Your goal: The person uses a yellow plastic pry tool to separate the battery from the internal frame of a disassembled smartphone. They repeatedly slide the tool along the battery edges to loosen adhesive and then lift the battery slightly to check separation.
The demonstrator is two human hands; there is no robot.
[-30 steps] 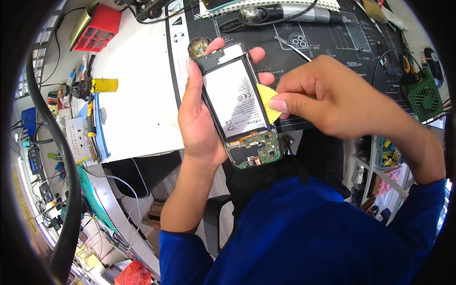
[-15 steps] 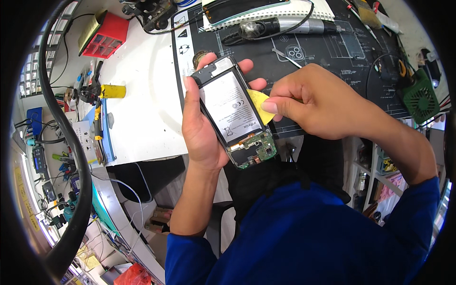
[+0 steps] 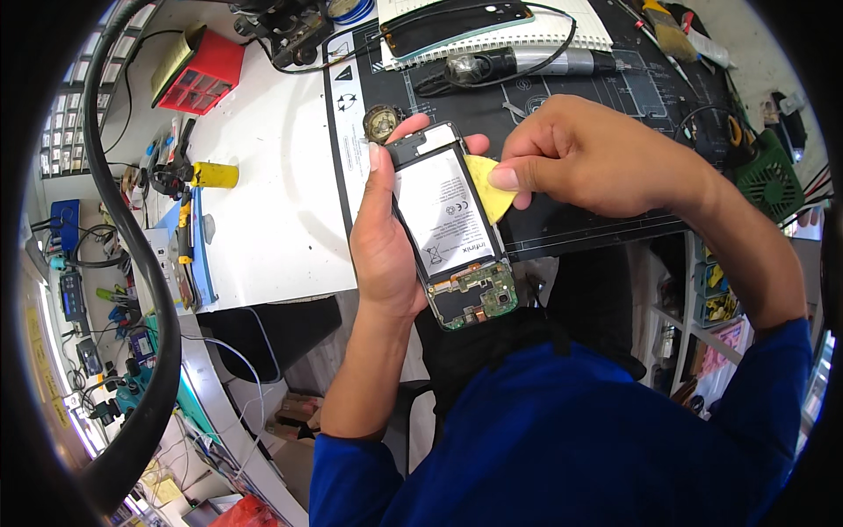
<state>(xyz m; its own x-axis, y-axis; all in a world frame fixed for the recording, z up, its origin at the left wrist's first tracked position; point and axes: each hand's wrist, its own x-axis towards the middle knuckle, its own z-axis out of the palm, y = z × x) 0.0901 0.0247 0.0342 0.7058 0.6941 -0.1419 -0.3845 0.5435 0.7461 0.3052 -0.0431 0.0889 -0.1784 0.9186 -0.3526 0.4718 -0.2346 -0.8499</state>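
Note:
My left hand (image 3: 383, 250) is wrapped round an opened smartphone (image 3: 406, 151), thumb on its left side and fingertips showing past its far edge. The phone's back is off: a white battery (image 3: 443, 206) fills its middle, and a green circuit board (image 3: 497, 294) shows at the near end. Between thumb and forefinger, my right hand (image 3: 571, 162) pinches a thin yellow pry pick (image 3: 485, 189). The pick lies against the phone's right long edge; whether its tip sits inside the seam is hidden.
A dark work mat (image 3: 597, 224) covers the table's right part. On it lie a small round tin (image 3: 382, 123), a grey-and-black cylindrical tool (image 3: 544, 61), a spiral notebook (image 3: 588, 31) and a brush (image 3: 669, 31). A green fan (image 3: 773, 180) stands right; a red drawer box (image 3: 204, 75) left.
Both the phone and my left hand have shifted slightly right and nearer in the picture. The yellow pick remains at the phone's right edge, a little farther toward its far end.

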